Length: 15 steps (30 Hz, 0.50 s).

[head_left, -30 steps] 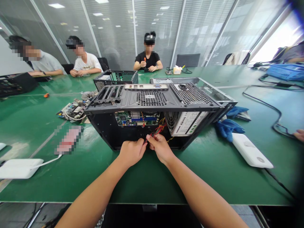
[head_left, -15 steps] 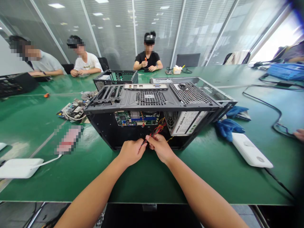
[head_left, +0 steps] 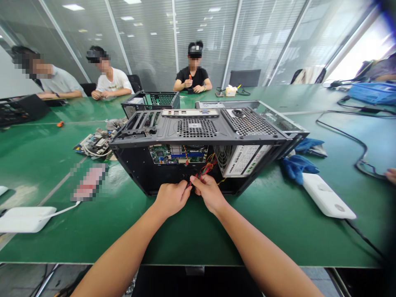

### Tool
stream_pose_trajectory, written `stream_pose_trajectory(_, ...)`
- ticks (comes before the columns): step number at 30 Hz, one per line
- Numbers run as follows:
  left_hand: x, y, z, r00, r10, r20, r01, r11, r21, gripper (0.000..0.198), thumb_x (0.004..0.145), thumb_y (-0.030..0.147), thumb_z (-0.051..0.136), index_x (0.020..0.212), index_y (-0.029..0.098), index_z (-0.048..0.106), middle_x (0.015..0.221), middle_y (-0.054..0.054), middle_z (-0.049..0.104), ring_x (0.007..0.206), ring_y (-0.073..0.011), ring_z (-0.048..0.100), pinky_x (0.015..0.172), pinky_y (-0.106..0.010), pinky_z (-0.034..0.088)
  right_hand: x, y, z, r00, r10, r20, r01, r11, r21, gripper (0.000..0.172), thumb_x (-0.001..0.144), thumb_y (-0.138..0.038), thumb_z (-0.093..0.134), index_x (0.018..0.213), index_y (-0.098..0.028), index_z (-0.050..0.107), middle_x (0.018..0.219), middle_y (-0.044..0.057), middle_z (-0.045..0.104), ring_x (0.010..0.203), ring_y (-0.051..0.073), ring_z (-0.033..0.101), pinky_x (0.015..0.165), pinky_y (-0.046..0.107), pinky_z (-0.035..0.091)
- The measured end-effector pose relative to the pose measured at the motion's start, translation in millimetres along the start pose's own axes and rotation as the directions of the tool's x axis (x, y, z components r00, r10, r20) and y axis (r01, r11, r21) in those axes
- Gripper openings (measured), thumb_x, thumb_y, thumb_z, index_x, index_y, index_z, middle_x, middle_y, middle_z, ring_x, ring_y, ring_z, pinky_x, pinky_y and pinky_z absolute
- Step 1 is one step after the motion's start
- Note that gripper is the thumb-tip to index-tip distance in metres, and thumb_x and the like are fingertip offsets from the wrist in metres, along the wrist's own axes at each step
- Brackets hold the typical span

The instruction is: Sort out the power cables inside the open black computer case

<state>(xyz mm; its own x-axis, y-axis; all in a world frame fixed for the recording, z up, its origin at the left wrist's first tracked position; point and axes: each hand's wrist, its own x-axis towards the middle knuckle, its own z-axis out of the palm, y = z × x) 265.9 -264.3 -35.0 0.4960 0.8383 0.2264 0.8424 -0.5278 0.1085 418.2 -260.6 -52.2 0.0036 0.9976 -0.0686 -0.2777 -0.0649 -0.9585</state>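
Close together, the left hand (head_left: 171, 198) and right hand (head_left: 210, 193) angle inward, each grip pinching the cable bundle (head_left: 208, 168).

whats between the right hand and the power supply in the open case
In the head view, a loose bundle of coloured wires, mostly red, lies between the right hand and the power supply.

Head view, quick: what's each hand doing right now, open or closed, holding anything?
Left hand: closed, holding wires.
Right hand: closed, holding the same wires.
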Motion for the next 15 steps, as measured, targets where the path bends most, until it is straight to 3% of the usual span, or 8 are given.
stream_pose_trajectory(8,0.5,-2.7,-7.0,0.998,0.037,0.048,-0.020,0.947,-0.320,0.034,0.098,0.032,0.034,0.072,0.018,0.053,0.056,0.002,0.055,0.050,-0.0113,0.051,0.053,-0.024,0.031,0.8,0.3,-2.6,0.998,0.030,0.052,-0.032,0.999,0.037,0.042,0.065,-0.053,0.076,0.065,-0.019,0.052,0.048,-0.008,0.041,0.046,0.008,0.035,0.047,0.025,0.026)
stream_pose_trajectory(11,0.4,-2.5,-5.6,0.999,0.031,0.044,-0.017,0.960,-0.281,0.034,0.098,0.030,0.032,0.074,0.018,0.054,0.057,0.001,0.056,0.051,-0.0117,0.052,0.054,-0.024,0.032,0.9,1.1,-2.4,0.999,0.026,0.044,-0.027,0.999,0.027,0.042,0.065,-0.053,0.076,0.064,-0.019,0.051,0.047,-0.008,0.040,0.046,0.008,0.034,0.047,0.025,0.026)
stream_pose_trajectory(15,0.4,-0.5,-3.7,1.000,0.012,0.025,-0.009,0.994,-0.110,0.032,0.096,0.034,0.034,0.080,0.019,0.057,0.062,-0.002,0.062,0.054,-0.0152,0.058,0.052,-0.025,0.033,0.7,1.6,-1.3,1.000,0.014,0.007,-0.014,1.000,-0.006,0.044,0.065,-0.054,0.076,0.062,-0.019,0.050,0.049,-0.008,0.039,0.047,0.008,0.033,0.047,0.025,0.025)
